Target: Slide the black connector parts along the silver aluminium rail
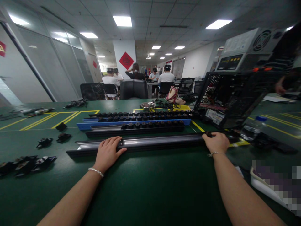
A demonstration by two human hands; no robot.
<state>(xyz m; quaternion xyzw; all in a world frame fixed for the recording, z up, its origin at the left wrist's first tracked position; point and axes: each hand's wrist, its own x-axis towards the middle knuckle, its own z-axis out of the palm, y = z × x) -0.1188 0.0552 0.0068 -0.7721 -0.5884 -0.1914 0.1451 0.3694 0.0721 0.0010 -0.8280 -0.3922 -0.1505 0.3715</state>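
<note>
A long black rail [155, 142] with a shiny inner channel lies across the green table in front of me. My left hand [108, 152] grips it left of its middle, fingers over the top and thumb on the near side. A small dark spot shows at those fingertips, too blurred to name. At the rail's right end, my right hand [217, 142] is closed around a small black part [208, 134], mostly hidden by the fingers. Behind lie another black rail [105, 130] and a blue rail [84, 125], with rows of small black parts [150, 124] along them.
Loose black parts [25, 164] lie at left. An open computer case [230, 97] with a power supply [251, 42] on top stands at right, near a blue-capped bottle [254, 127]. A metal dish [148, 105] sits behind the rails. People [166, 75] sit farther back.
</note>
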